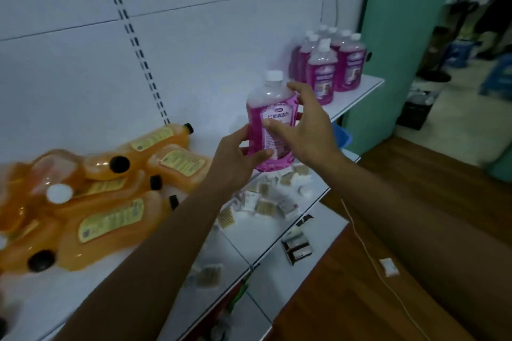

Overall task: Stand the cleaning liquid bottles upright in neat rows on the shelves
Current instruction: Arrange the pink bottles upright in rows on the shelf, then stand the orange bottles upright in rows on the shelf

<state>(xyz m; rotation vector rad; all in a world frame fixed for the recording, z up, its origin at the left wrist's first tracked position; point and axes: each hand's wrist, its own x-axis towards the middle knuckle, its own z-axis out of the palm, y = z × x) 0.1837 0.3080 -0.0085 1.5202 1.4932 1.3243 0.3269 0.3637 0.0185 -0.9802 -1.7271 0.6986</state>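
Partly done, by the look of it. At upper right of the frame, a cluster of pink plastic cleaning bottles with white caps (331,63) already upright in rows at the far end of the white shelf (357,97). At lower left, a heap of orange plastic bottles with black caps (110,194) lying on their sides, yet to be stood up.

At frame centre, 1 more pink liquid bottle with a white cap (270,124), upright and held above the shelf. Left hand (235,158) gripping its lower side, thumb across the front. Right hand (302,124) cupping its right side, fingers loosely spread and thumb on the label. Both forearms reaching in from the bottom edge.
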